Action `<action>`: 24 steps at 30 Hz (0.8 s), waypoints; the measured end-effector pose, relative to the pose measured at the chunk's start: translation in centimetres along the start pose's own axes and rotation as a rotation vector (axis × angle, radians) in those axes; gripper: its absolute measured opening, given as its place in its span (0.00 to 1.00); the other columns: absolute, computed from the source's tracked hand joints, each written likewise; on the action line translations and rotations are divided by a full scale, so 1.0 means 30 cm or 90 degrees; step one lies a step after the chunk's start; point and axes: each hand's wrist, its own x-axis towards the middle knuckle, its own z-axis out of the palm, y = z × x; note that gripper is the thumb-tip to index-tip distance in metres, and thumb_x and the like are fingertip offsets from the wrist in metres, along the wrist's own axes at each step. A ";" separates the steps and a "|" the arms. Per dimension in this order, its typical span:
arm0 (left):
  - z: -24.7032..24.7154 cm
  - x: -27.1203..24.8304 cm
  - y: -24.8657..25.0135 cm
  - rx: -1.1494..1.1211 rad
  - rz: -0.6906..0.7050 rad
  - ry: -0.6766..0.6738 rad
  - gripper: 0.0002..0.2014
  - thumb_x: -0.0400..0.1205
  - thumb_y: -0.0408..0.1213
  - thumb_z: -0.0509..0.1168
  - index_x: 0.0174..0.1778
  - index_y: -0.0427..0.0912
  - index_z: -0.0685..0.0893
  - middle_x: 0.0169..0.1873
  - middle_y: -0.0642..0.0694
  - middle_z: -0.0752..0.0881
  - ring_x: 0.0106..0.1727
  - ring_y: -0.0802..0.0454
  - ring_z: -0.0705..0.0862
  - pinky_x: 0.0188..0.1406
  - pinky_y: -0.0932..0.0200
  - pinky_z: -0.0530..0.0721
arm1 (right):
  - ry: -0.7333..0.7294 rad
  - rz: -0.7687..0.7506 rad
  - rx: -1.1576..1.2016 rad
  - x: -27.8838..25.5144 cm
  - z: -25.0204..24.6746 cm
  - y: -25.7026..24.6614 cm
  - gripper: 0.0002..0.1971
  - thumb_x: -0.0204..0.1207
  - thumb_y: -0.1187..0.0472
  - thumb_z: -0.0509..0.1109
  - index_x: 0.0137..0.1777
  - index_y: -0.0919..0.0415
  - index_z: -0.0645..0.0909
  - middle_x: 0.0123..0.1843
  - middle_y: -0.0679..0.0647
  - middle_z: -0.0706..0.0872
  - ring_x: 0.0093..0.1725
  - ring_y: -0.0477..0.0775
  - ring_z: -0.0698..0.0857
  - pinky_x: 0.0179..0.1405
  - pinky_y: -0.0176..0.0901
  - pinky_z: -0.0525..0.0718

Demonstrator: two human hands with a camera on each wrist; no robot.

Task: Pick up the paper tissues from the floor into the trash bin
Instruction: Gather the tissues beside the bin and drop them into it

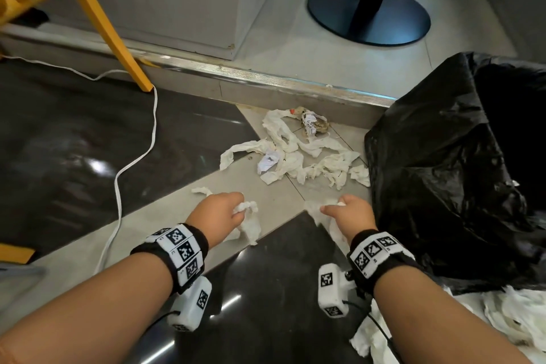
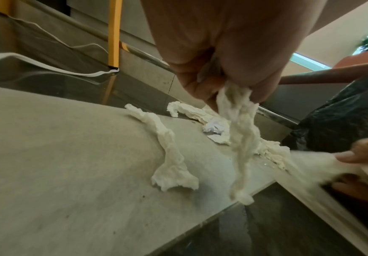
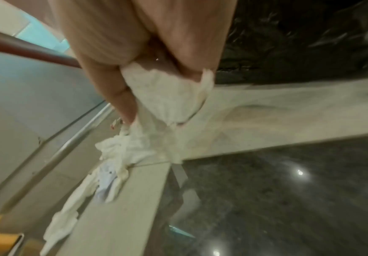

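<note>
My left hand [image 1: 227, 210] pinches a twisted white tissue strip [image 1: 249, 223] that hangs down just above the grey floor tile; the left wrist view shows the strip [image 2: 240, 147] dangling from my curled fingers [image 2: 200, 86]. My right hand [image 1: 345, 211] grips a crumpled tissue [image 3: 167, 97], whose loose end trails toward the floor. A heap of white tissues [image 1: 298, 154] lies ahead by the metal step. The trash bin with its black bag [image 1: 461, 174] stands at my right, its mouth open at the far right edge.
One loose tissue strip [image 1: 202, 190] lies just left of my left hand. More tissues [image 1: 508, 316] lie at the bin's foot, bottom right. A white cable [image 1: 136, 156] runs across the dark floor on the left. A yellow frame leg [image 1: 115, 35] and a black pedestal base [image 1: 369, 13] stand beyond the step.
</note>
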 end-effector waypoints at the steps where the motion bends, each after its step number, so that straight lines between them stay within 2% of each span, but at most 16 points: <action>1: 0.000 -0.002 0.000 0.005 0.006 0.004 0.10 0.81 0.40 0.62 0.36 0.41 0.71 0.25 0.52 0.71 0.36 0.44 0.78 0.35 0.56 0.70 | -0.006 0.007 0.029 0.010 -0.001 0.003 0.13 0.69 0.68 0.76 0.33 0.57 0.74 0.35 0.57 0.83 0.41 0.61 0.85 0.44 0.56 0.86; 2: -0.003 -0.006 0.003 0.010 0.007 0.008 0.12 0.82 0.43 0.61 0.36 0.42 0.71 0.25 0.52 0.71 0.36 0.45 0.78 0.34 0.56 0.70 | -0.008 0.011 0.060 0.015 -0.001 0.001 0.14 0.69 0.72 0.73 0.33 0.58 0.72 0.36 0.59 0.84 0.39 0.64 0.87 0.46 0.62 0.87; 3: -0.008 -0.010 0.008 0.013 0.008 0.009 0.13 0.82 0.47 0.61 0.37 0.43 0.71 0.25 0.52 0.72 0.36 0.46 0.78 0.34 0.56 0.70 | -0.011 0.009 0.083 0.016 -0.004 -0.001 0.13 0.71 0.74 0.70 0.34 0.58 0.73 0.39 0.60 0.86 0.38 0.65 0.88 0.47 0.63 0.88; 5: -0.018 -0.018 0.021 0.008 0.013 0.012 0.14 0.79 0.53 0.64 0.43 0.44 0.74 0.31 0.51 0.77 0.39 0.47 0.80 0.36 0.56 0.73 | 0.002 -0.013 0.094 0.026 -0.010 -0.001 0.10 0.75 0.71 0.67 0.40 0.55 0.76 0.44 0.59 0.86 0.36 0.60 0.87 0.42 0.56 0.86; 8: -0.029 -0.017 0.023 -0.001 0.012 -0.026 0.25 0.71 0.53 0.73 0.60 0.49 0.75 0.47 0.54 0.78 0.52 0.51 0.80 0.51 0.57 0.78 | 0.000 -0.022 0.107 0.032 -0.023 -0.005 0.06 0.79 0.59 0.66 0.44 0.54 0.84 0.35 0.59 0.80 0.29 0.56 0.77 0.30 0.46 0.75; 9: -0.028 -0.012 0.019 0.016 0.011 -0.044 0.24 0.71 0.50 0.74 0.59 0.48 0.76 0.48 0.54 0.77 0.53 0.51 0.80 0.52 0.58 0.77 | 0.000 -0.024 0.100 0.031 -0.029 -0.007 0.10 0.79 0.54 0.66 0.41 0.56 0.84 0.31 0.58 0.77 0.28 0.55 0.74 0.30 0.46 0.73; 10: -0.026 -0.009 0.018 0.045 0.021 -0.054 0.17 0.73 0.45 0.73 0.53 0.47 0.77 0.46 0.52 0.77 0.51 0.49 0.81 0.49 0.60 0.76 | 0.002 -0.026 0.094 0.031 -0.035 -0.006 0.15 0.78 0.49 0.68 0.34 0.57 0.82 0.27 0.56 0.73 0.26 0.55 0.71 0.31 0.45 0.71; 12: -0.026 -0.008 0.015 0.109 0.038 -0.066 0.05 0.77 0.35 0.66 0.41 0.44 0.75 0.40 0.49 0.75 0.43 0.48 0.80 0.41 0.61 0.72 | 0.009 -0.026 0.125 0.035 -0.040 0.000 0.24 0.71 0.47 0.75 0.23 0.54 0.68 0.23 0.52 0.65 0.25 0.53 0.66 0.33 0.46 0.69; 14: -0.026 -0.013 0.006 0.116 0.035 -0.067 0.05 0.77 0.31 0.62 0.36 0.43 0.74 0.36 0.50 0.74 0.39 0.49 0.77 0.38 0.61 0.71 | 0.003 -0.015 0.172 0.042 -0.038 0.007 0.26 0.64 0.57 0.80 0.19 0.51 0.64 0.25 0.53 0.67 0.27 0.54 0.67 0.33 0.49 0.70; 16: -0.031 -0.021 -0.005 0.079 0.025 -0.056 0.10 0.76 0.32 0.62 0.31 0.47 0.71 0.33 0.53 0.73 0.37 0.50 0.77 0.37 0.60 0.72 | -0.015 -0.004 0.211 0.056 -0.029 0.012 0.22 0.66 0.73 0.73 0.22 0.50 0.68 0.32 0.57 0.76 0.33 0.57 0.77 0.31 0.51 0.78; 18: -0.040 -0.029 -0.019 0.054 0.002 -0.037 0.08 0.77 0.32 0.61 0.32 0.45 0.72 0.31 0.52 0.75 0.35 0.49 0.78 0.33 0.60 0.73 | -0.039 0.012 0.254 0.055 -0.020 -0.003 0.16 0.72 0.80 0.63 0.33 0.57 0.74 0.42 0.56 0.82 0.36 0.57 0.85 0.36 0.55 0.86; 19: -0.046 -0.034 -0.024 0.051 -0.012 -0.035 0.08 0.78 0.32 0.61 0.34 0.44 0.72 0.29 0.51 0.75 0.33 0.50 0.77 0.29 0.62 0.71 | -0.045 0.008 0.243 0.056 -0.016 -0.010 0.14 0.75 0.79 0.61 0.38 0.58 0.75 0.44 0.56 0.83 0.35 0.56 0.86 0.35 0.54 0.87; 21: -0.057 -0.049 -0.038 0.049 -0.025 -0.024 0.11 0.79 0.31 0.59 0.33 0.48 0.68 0.28 0.49 0.75 0.31 0.50 0.76 0.28 0.62 0.69 | -0.049 -0.013 0.173 0.061 -0.006 -0.024 0.10 0.78 0.70 0.63 0.41 0.55 0.78 0.42 0.56 0.85 0.28 0.50 0.82 0.24 0.42 0.80; 22: -0.066 -0.060 -0.045 0.041 -0.026 -0.017 0.13 0.79 0.31 0.59 0.31 0.50 0.67 0.29 0.49 0.76 0.32 0.49 0.77 0.29 0.61 0.70 | -0.034 -0.029 0.105 0.068 0.001 -0.031 0.07 0.79 0.63 0.66 0.40 0.53 0.79 0.39 0.55 0.84 0.26 0.49 0.78 0.24 0.40 0.76; 24: -0.086 -0.092 -0.064 0.012 -0.028 0.010 0.17 0.79 0.33 0.60 0.29 0.55 0.64 0.29 0.52 0.76 0.32 0.52 0.78 0.30 0.63 0.70 | 0.010 -0.076 -0.052 0.084 0.013 -0.052 0.09 0.77 0.50 0.69 0.38 0.52 0.79 0.38 0.52 0.83 0.32 0.51 0.78 0.32 0.40 0.75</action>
